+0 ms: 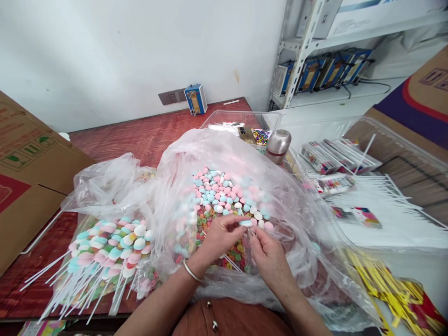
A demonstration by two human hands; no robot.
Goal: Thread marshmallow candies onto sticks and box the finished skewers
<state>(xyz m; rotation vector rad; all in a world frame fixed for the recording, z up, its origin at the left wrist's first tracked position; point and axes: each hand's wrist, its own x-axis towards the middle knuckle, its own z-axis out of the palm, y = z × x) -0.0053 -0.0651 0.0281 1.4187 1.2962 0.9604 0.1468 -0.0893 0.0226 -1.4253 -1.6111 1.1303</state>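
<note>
My left hand (220,235) pinches a pale blue marshmallow candy (245,223) over an open plastic bag (224,154). My right hand (268,254) is closed on a thin white stick (250,233) just below that candy. The bag holds a heap of pink, blue and white candies (220,193) and coloured ring candies (210,221). To the left lies a pile of finished candy skewers (108,249) on clear plastic, sticks pointing toward me.
A red wooden table (133,135) carries cardboard boxes (28,172) at left. A clear bin (241,119) holds a metal flask (278,145). Loose white sticks (381,196), printed packets (336,158) and yellow wrappers (395,298) lie at right. Shelving (315,42) stands behind.
</note>
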